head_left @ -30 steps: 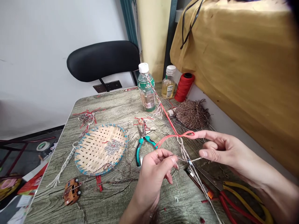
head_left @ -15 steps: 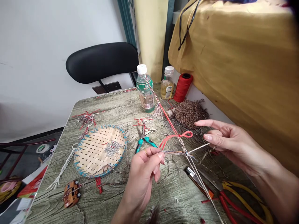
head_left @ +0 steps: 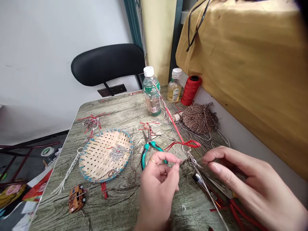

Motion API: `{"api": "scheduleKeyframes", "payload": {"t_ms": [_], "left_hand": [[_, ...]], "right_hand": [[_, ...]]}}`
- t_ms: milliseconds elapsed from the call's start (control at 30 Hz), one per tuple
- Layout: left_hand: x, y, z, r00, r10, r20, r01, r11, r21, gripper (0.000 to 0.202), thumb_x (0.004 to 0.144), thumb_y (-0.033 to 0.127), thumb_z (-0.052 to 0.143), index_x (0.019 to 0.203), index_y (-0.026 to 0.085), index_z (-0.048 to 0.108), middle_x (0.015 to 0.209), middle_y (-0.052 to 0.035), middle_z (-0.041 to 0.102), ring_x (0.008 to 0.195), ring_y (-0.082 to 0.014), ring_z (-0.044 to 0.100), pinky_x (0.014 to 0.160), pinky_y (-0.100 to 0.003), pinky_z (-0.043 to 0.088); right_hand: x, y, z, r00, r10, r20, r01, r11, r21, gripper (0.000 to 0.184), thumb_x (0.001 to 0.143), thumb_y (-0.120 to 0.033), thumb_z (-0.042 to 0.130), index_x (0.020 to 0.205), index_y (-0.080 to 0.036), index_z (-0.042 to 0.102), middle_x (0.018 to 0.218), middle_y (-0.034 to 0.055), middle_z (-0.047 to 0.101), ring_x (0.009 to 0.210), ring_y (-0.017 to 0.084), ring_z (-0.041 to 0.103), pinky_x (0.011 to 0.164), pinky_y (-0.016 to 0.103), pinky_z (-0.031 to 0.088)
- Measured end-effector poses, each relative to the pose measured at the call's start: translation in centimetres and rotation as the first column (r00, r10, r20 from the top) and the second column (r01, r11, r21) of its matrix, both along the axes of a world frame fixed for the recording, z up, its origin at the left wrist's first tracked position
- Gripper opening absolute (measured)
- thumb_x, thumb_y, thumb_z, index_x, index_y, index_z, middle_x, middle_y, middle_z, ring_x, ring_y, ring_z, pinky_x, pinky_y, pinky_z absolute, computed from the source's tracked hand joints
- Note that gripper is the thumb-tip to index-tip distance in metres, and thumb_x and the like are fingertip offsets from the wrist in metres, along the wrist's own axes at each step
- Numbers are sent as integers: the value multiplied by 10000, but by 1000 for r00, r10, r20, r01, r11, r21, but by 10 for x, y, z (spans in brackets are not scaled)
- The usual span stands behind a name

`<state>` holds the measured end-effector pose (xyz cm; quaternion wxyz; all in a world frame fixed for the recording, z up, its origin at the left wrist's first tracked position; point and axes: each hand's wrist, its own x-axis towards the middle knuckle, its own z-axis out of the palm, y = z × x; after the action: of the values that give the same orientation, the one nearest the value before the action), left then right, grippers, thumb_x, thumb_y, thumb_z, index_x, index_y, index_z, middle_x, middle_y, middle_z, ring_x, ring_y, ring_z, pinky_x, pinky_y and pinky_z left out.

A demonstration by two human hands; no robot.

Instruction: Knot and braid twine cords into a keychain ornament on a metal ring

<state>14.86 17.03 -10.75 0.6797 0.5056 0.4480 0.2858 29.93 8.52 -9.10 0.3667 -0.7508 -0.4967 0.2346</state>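
Observation:
A braided cord [head_left: 192, 160] of pale and brown strands runs taut from the green-labelled bottle [head_left: 151, 93] down toward me, with a red cord [head_left: 185, 143] looped beside it. My left hand [head_left: 158, 183] pinches thin strands at the braid's left, fingers curled closed. On the braid's right, my right hand [head_left: 243, 183] has thumb and forefinger closed on the strands, the other fingers stretched out. Both hands meet at the knot, low over the table.
A woven basket tray [head_left: 90, 168] holds small metal rings [head_left: 117, 152]. Teal pliers [head_left: 148, 149], red-and-yellow-handled scissors [head_left: 231, 207], a brown cord bundle [head_left: 199, 118], a red thread spool [head_left: 190, 90], an oil bottle [head_left: 174, 86] and a small orange toy car [head_left: 76, 198] lie on the wooden table [head_left: 113, 109]. Behind it stands a black chair [head_left: 108, 64].
Both hands have dropped and drawn together at the knot. The side strands that were pulled out wide now lie gathered at the braid, and the red loop has sunk toward the table.

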Motion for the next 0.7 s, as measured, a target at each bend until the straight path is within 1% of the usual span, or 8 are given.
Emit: {"api": "scheduleKeyframes", "payload": {"t_ms": [100, 200, 267, 333, 433, 500, 567, 700], "left_hand": [[8, -1, 2, 1000, -23, -10, 22, 997, -69, 80, 766, 209, 532, 836, 174, 517, 596, 29, 580, 378, -43, 444, 409, -166, 355], [11, 3, 2, 988, -152, -10, 148, 977, -154, 208, 805, 245, 496, 995, 163, 522, 404, 68, 481, 381, -77, 465, 433, -173, 372], [12, 6, 2, 973, -229, 27, 230, 953, -200, 180, 807, 256, 492, 932, 142, 555, 423, 48, 505, 394, -75, 480, 443, -175, 383], [12, 9, 2, 962, -259, 85, 271, 937, -218, 137, 793, 252, 514, 814, 131, 576, 472, 32, 527, 410, -64, 486, 457, -174, 400], [10, 11, 0, 944, -281, 171, 317, 915, -249, 126, 770, 255, 553, 748, 133, 569, 490, 37, 521, 403, -52, 467, 456, -177, 419], [9, 12, -1, 930, -303, 207, 354, 890, -287, 127, 768, 263, 559, 745, 138, 557, 474, 44, 512, 380, -51, 457, 426, -174, 414], [8, 13, -1, 927, -299, 225, 360, 877, -317, 118, 763, 253, 563, 741, 139, 546, 516, 37, 536, 363, -43, 455, 397, -165, 399], [7, 16, 2, 943, -252, 215, 311, 898, -311, 88, 740, 206, 574, 719, 127, 543, 647, 13, 586, 388, -28, 470, 412, -162, 403]], "right_hand": [[-7, 1, 0, 999, 28, -37, -31, 996, -83, 186, 740, -432, 572, 813, -261, 560, 644, 22, 623, 535, 202, 562, 443, 276, 454], [-9, 7, 5, 985, 65, -161, -92, 982, -166, 186, 749, -408, 581, 756, -223, 569, 632, 26, 608, 540, 179, 542, 464, 255, 438], [-7, 11, 10, 962, 62, -267, -111, 978, -174, 232, 764, -427, 556, 699, -205, 570, 620, 26, 589, 544, 159, 518, 470, 238, 423], [-4, 13, 13, 919, 40, -392, -128, 971, -202, 267, 763, -451, 549, 682, -197, 561, 585, 6, 545, 487, 119, 459, 427, 210, 393], [1, 14, 12, 791, -26, -611, -153, 959, -239, 241, 753, -441, 579, 751, -202, 548, 597, -26, 527, 428, 69, 412, 373, 165, 369], [4, 14, 9, 684, -68, -726, -141, 965, -222, 223, 788, -422, 552, 878, -219, 548, 629, -25, 569, 433, 62, 454, 384, 150, 396], [5, 16, 3, 596, -94, -797, -133, 968, -213, 276, 826, -418, 504, 1021, -224, 528, 591, -23, 597, 409, 59, 476, 372, 136, 399], [7, 20, -5, 481, -124, -868, -284, 915, -288, 383, 844, -410, 489, 1141, -169, 504, 425, -31, 578, 279, 27, 408, 296, 85, 314]]}}
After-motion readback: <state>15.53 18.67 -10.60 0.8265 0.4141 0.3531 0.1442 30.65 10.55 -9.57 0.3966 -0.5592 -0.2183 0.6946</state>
